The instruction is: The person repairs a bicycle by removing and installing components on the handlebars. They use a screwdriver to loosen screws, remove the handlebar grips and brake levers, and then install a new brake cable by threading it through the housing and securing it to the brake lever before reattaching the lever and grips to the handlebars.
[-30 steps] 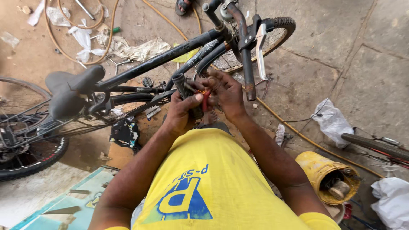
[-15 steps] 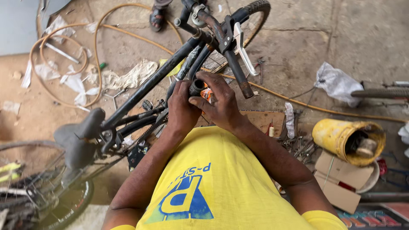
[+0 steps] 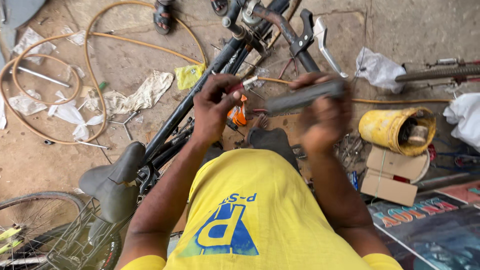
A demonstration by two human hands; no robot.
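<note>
Left hand [image 3: 212,107] fingers curled, pinching a small red-tipped tool [image 3: 239,87] above the bicycle frame [image 3: 187,105]. Right hand [image 3: 325,120] closed around a blurred grey handlebar grip [image 3: 300,98], just beside the handlebar [image 3: 287,30].

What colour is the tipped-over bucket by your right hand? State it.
Yellow, with grimy dark smudges. The bucket shows best in the head view, lying beside the right hand.
</note>
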